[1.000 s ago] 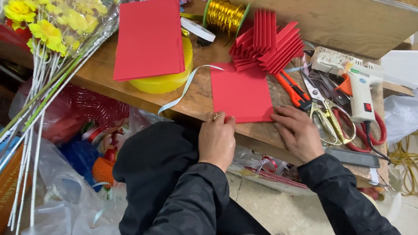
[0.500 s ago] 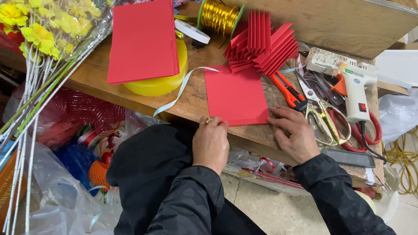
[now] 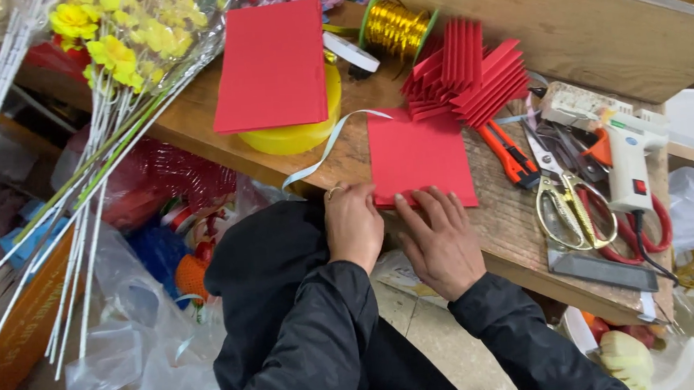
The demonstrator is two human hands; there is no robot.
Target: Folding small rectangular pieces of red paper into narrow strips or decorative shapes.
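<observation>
Both hands at near edge of red sheet (image 3: 422, 155), which lies flat on wood bench (image 3: 520, 224). Left hand (image 3: 354, 225) curled, fingertips pinching the sheet's lower left corner, looks like a fold but hard to tell. Right hand (image 3: 441, 239) flat, fingers spread, pressing the same edge. Pleated red fans (image 3: 469, 76) just beyond the sheet; cutter (image 3: 508, 153), gold scissors (image 3: 563, 204) & glue gun (image 3: 630, 163) to the right; yellow tub (image 3: 294, 133) w/ red card on top to the left
</observation>
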